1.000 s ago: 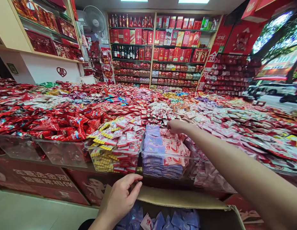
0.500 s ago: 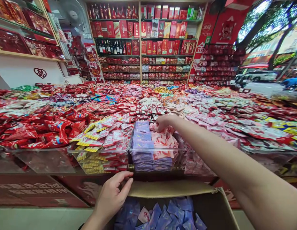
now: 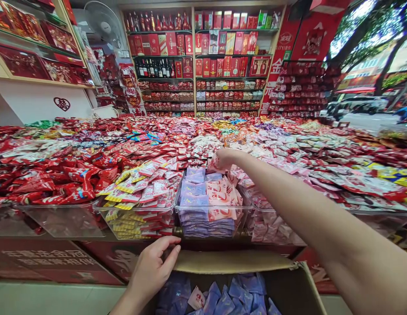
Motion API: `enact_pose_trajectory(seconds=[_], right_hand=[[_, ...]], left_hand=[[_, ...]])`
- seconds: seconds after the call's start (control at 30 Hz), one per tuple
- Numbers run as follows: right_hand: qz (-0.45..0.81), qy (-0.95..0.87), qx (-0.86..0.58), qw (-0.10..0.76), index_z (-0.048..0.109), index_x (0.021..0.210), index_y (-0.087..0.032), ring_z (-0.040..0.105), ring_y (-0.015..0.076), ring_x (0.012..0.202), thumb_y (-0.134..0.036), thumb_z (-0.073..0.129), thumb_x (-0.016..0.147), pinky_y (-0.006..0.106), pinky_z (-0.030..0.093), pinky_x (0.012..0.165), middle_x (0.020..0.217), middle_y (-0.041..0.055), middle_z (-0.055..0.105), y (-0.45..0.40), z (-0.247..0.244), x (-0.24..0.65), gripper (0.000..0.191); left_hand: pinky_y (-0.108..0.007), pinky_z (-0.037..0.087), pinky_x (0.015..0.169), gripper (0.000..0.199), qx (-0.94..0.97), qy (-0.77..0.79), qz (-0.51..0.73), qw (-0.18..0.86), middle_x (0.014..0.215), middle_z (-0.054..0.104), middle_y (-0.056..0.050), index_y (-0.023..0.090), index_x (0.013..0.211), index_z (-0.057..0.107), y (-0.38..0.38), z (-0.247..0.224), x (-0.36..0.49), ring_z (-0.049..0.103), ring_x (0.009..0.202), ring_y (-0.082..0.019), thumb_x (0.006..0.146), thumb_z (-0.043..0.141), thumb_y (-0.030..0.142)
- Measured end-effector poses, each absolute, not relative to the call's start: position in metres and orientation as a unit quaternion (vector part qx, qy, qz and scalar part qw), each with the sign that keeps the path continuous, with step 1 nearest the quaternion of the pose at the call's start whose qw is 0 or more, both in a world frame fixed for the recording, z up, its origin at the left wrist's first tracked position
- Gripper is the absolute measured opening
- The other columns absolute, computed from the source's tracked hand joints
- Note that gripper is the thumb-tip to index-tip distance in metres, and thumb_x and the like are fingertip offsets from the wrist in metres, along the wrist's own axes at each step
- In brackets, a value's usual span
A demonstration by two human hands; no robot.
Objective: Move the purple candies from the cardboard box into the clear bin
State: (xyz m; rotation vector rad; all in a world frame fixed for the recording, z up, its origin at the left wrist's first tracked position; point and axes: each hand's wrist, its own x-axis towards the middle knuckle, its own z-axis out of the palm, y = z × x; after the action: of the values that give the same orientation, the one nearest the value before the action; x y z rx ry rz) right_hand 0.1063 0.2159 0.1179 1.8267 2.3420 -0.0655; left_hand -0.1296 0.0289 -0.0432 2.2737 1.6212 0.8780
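My right hand (image 3: 225,158) reaches over the back of a clear plastic bin (image 3: 212,207), closed on a pink candy packet (image 3: 213,163); the fingertips are partly hidden. In that bin, purple packets (image 3: 194,192) are stacked on the left and pink packets (image 3: 222,197) lie on the right. Lower down, my left hand (image 3: 156,260) is beside the flap of an open cardboard box (image 3: 233,261), thumb and forefinger apart with nothing between them. Loose purple packets (image 3: 225,302) fill part of the box, with one pale pink packet (image 3: 196,298) among them.
Neighbouring bins hold yellow-and-white packets (image 3: 138,188) on the left and pale pink packets (image 3: 272,223) on the right. Red packets (image 3: 72,179) are heaped farther left. Shelves of boxes and bottles (image 3: 195,57) stand behind the counter, and a street shows at right.
My right hand has lifted slightly and moved back from the pink packets, with a pink packet now showing in its fingers. My left hand has barely moved.
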Motion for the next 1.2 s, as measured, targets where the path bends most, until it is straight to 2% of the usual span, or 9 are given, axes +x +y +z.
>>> enact_pose_trajectory(seconds=[0.13, 0.23, 0.4, 0.53, 0.67, 0.73, 0.93, 1.07, 1.2], right_hand=[[-0.030, 0.779, 0.616, 0.112, 0.059, 0.087, -0.011, 0.057, 0.0223, 0.075, -0.027, 0.063, 0.063, 0.027, 0.042, 0.054, 0.085, 0.0110, 0.063, 0.210, 0.136, 0.119, 0.029], [-0.066, 0.795, 0.589, 0.129, 0.056, 0.090, -0.012, 0.056, 0.0202, 0.072, -0.031, 0.062, 0.063, 0.026, 0.040, 0.050, 0.088, 0.0088, 0.061, 0.199, 0.140, 0.125, 0.033], [-0.131, 0.829, 0.526, 0.140, 0.055, 0.088, -0.015, 0.053, 0.0189, 0.076, -0.035, 0.064, 0.063, 0.026, 0.038, 0.056, 0.087, 0.0047, 0.059, 0.181, 0.138, 0.126, 0.033], [-0.167, 0.844, 0.464, 0.212, 0.056, 0.081, -0.016, 0.051, 0.0166, 0.072, -0.033, 0.064, 0.063, 0.025, 0.036, 0.056, 0.078, 0.0019, 0.058, 0.171, 0.131, 0.121, 0.026], [-0.175, 0.839, 0.440, 0.266, 0.056, 0.080, -0.015, 0.051, 0.0162, 0.069, -0.037, 0.068, 0.057, 0.025, 0.035, 0.053, 0.074, 0.0009, 0.057, 0.160, 0.121, 0.115, 0.034], [-0.192, 0.841, 0.435, 0.258, 0.058, 0.079, -0.015, 0.052, 0.0157, 0.067, -0.040, 0.067, 0.057, 0.025, 0.035, 0.054, 0.072, 0.0003, 0.058, 0.153, 0.120, 0.114, 0.035], [-0.200, 0.847, 0.447, 0.206, 0.062, 0.070, -0.017, 0.053, 0.0147, 0.065, -0.038, 0.060, 0.065, 0.023, 0.037, 0.056, 0.064, -0.0013, 0.059, 0.144, 0.123, 0.117, 0.021], [-0.088, 0.841, 0.514, 0.144, 0.063, 0.081, -0.017, 0.056, 0.0171, 0.072, -0.030, 0.054, 0.071, 0.025, 0.038, 0.058, 0.078, 0.0034, 0.063, 0.164, 0.120, 0.111, 0.018], [-0.026, 0.826, 0.532, 0.184, 0.063, 0.086, -0.012, 0.057, 0.0217, 0.076, -0.026, 0.054, 0.070, 0.028, 0.039, 0.057, 0.086, 0.0100, 0.063, 0.185, 0.104, 0.099, 0.023]], left_hand=[[-0.020, 0.047, 0.068, 0.018, 0.769, 0.557, 0.293, 0.113, 0.088, 0.065, 0.003, 0.025, 0.090, 0.058, 0.029, -0.044, -0.130, 0.060, 0.077, -0.012, 0.078, 0.047, 0.033], [-0.020, 0.047, 0.067, 0.019, 0.766, 0.561, 0.288, 0.123, 0.088, 0.065, 0.003, 0.026, 0.091, 0.058, 0.027, -0.044, -0.130, 0.060, 0.075, -0.012, 0.078, 0.047, 0.034], [-0.021, 0.047, 0.067, 0.020, 0.762, 0.564, 0.289, 0.135, 0.089, 0.065, 0.003, 0.026, 0.092, 0.057, 0.026, -0.045, -0.130, 0.059, 0.075, -0.012, 0.078, 0.046, 0.034], [-0.022, 0.047, 0.066, 0.019, 0.762, 0.561, 0.291, 0.142, 0.089, 0.064, 0.003, 0.026, 0.092, 0.057, 0.025, -0.045, -0.129, 0.059, 0.073, -0.012, 0.078, 0.046, 0.033], [-0.022, 0.047, 0.066, 0.019, 0.760, 0.561, 0.295, 0.144, 0.088, 0.064, 0.002, 0.025, 0.091, 0.057, 0.025, -0.045, -0.128, 0.059, 0.072, -0.012, 0.078, 0.046, 0.032], [-0.023, 0.047, 0.067, 0.019, 0.761, 0.558, 0.299, 0.142, 0.087, 0.064, 0.001, 0.025, 0.091, 0.058, 0.024, -0.044, -0.127, 0.059, 0.073, -0.013, 0.078, 0.045, 0.032], [-0.023, 0.047, 0.065, 0.020, 0.764, 0.551, 0.307, 0.135, 0.086, 0.065, -0.001, 0.023, 0.089, 0.059, 0.022, -0.042, -0.126, 0.059, 0.072, -0.014, 0.079, 0.044, 0.031], [-0.023, 0.047, 0.065, 0.020, 0.766, 0.544, 0.319, 0.126, 0.085, 0.065, -0.001, 0.023, 0.088, 0.060, 0.022, -0.042, -0.125, 0.060, 0.072, -0.014, 0.078, 0.044, 0.030], [-0.022, 0.048, 0.065, 0.019, 0.761, 0.552, 0.315, 0.128, 0.085, 0.065, 0.001, 0.024, 0.088, 0.060, 0.021, -0.041, -0.125, 0.060, 0.071, -0.013, 0.077, 0.045, 0.029]])
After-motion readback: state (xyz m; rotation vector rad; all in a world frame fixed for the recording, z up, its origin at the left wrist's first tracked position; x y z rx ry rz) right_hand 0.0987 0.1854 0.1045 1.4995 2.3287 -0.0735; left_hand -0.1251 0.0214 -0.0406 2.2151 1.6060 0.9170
